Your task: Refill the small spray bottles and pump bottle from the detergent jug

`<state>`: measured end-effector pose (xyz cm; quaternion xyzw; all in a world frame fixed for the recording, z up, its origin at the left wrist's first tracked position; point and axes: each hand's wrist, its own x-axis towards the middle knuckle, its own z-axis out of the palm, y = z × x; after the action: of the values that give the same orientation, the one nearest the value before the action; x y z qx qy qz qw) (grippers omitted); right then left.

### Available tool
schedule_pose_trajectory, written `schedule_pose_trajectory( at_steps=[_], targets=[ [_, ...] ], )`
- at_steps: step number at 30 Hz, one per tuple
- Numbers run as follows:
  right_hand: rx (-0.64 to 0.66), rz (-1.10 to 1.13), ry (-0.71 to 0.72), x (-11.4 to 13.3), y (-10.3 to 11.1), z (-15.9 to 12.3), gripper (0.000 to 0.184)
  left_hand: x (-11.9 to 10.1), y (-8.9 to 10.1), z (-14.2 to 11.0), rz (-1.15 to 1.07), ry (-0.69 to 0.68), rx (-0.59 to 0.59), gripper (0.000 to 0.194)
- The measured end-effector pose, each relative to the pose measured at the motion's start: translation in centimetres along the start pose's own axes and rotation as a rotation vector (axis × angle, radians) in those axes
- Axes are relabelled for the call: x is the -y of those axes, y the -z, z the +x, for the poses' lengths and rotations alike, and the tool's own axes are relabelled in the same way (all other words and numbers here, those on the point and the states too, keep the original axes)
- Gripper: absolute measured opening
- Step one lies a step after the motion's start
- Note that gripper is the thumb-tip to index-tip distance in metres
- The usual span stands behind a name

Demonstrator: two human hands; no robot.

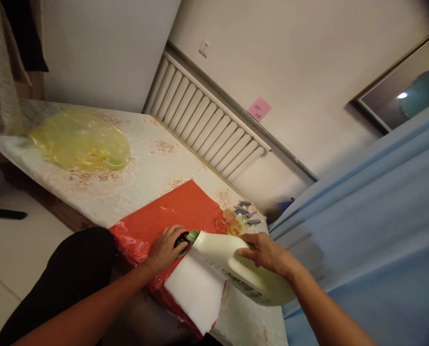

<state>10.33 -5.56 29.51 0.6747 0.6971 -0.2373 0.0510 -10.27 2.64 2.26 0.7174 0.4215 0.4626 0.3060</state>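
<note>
My right hand (266,252) grips the handle of a large pale-green detergent jug (217,250), which is tipped far over to the left. Its green spout (192,236) points at a small dark round container (181,239) and looks to be at its mouth. Around that container are the curled fingers of my left hand (167,247). Whether liquid is flowing cannot be seen. Beneath both lies a shiny red plastic sheet (174,206), with a white folded pad (196,288) on its near part.
Several small clear containers (232,221) with grey pieces (248,211) stand beyond the jug. A yellow plastic bag (80,139) and a pale green ring-like cap (115,163) are at the table's far left. A radiator (207,120) runs behind; a blue curtain (373,230) hangs at right.
</note>
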Motion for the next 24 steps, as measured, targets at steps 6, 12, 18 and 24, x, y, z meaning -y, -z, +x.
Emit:
schedule_pose_trajectory(
  at_steps=[6,12,18,24],
  targets=[
    [-0.012,-0.022,0.015,-0.05,0.01,0.04,0.025,0.02,-0.07,0.04,0.0,-0.002,0.001,0.028],
    [-0.016,-0.042,0.024,0.13,0.07,0.07,0.023,-0.08,0.03,0.06,-0.005,-0.003,-0.001,0.028],
    [-0.022,-0.037,0.018,0.18,0.09,0.07,0.024,-0.13,0.09,0.04,-0.009,0.001,-0.002,0.029],
    [-0.023,-0.03,0.028,0.17,0.12,0.02,0.024,0.01,-0.01,0.02,-0.002,0.0,-0.002,0.028]
  ],
)
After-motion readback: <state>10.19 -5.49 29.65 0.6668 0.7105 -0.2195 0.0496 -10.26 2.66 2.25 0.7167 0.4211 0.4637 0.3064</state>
